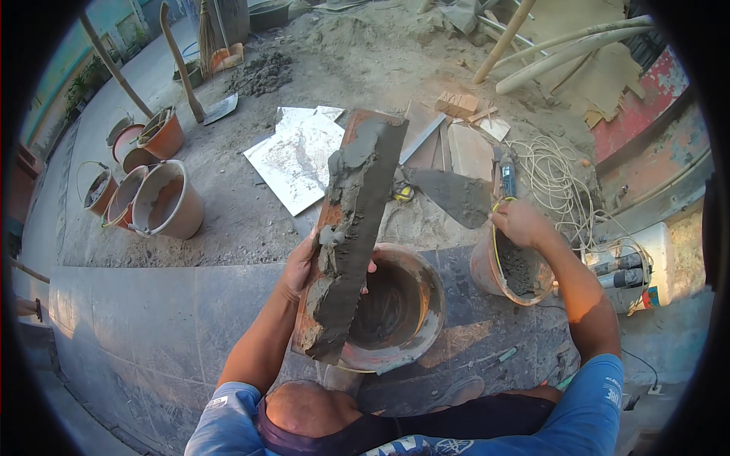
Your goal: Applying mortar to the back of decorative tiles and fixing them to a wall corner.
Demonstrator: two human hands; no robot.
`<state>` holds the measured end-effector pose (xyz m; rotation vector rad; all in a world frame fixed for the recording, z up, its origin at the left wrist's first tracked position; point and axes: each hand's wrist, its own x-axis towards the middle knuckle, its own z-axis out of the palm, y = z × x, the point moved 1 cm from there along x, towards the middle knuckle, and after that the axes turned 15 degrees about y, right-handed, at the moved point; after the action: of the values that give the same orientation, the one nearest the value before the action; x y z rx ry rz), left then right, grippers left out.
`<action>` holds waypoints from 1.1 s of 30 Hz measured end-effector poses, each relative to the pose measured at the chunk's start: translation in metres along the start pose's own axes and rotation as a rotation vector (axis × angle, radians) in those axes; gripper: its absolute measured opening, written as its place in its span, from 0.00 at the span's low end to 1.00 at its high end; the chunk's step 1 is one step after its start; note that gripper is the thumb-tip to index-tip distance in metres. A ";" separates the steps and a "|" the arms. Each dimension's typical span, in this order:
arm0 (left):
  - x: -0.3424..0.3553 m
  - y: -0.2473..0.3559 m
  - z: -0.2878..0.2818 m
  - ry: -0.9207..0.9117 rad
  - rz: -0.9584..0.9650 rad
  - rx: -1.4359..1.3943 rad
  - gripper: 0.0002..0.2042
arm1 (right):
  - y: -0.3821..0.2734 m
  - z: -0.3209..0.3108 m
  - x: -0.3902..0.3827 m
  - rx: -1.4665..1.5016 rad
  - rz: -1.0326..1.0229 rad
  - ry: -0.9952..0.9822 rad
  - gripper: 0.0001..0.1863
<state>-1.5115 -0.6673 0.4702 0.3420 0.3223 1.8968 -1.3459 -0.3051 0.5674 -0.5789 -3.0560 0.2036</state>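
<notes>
My left hand (299, 267) grips a long, narrow terracotta tile (353, 228) by its edges, tilted over a round bucket (426, 319). Grey mortar coats much of the tile, with lumps along one side. My right hand (523, 222) is closed round the handle of a trowel, whose broad grey blade (449, 199) points left toward the tile's upper part. Just below that hand stands a smaller bucket (487, 266) containing grey mortar. A yellow tape measure (403, 191) lies on the ground behind the tile.
Several buckets (171, 213) stand at left, near a shovel (220, 108) and a broom (205, 38). White boards (293, 163), wood offcuts (456, 102) and a mortar heap (258, 74) lie ahead. Right are a power tool (507, 175), tangled cable (566, 182), poles (506, 42) and a white container (658, 266).
</notes>
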 end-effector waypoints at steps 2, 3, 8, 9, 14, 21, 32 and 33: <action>-0.002 0.005 -0.004 0.059 -0.030 0.042 0.32 | 0.009 0.001 -0.023 0.024 0.009 0.067 0.23; -0.002 0.007 0.000 0.208 0.006 0.101 0.34 | 0.011 -0.002 -0.029 0.048 0.022 0.135 0.23; -0.002 0.008 0.003 0.298 0.116 0.256 0.40 | -0.061 -0.082 0.000 0.059 0.055 0.105 0.22; -0.004 0.006 0.001 0.302 0.112 0.256 0.40 | -0.068 -0.086 0.009 0.024 0.013 0.103 0.22; -0.015 -0.007 -0.005 0.219 0.014 0.276 0.42 | -0.058 -0.074 0.062 -0.046 -0.120 0.193 0.23; -0.022 0.015 -0.015 0.345 0.141 0.167 0.41 | -0.108 -0.072 0.020 0.455 0.300 -0.012 0.16; -0.002 0.038 -0.043 0.485 0.539 0.164 0.38 | -0.207 -0.003 -0.074 0.515 0.322 -0.695 0.19; 0.000 0.036 -0.046 0.536 0.578 0.128 0.38 | -0.208 0.001 -0.071 0.440 0.268 -0.706 0.20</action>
<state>-1.5608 -0.6820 0.4419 -0.0084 0.7686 2.5342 -1.3556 -0.5234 0.5939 -1.0563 -3.3391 1.3006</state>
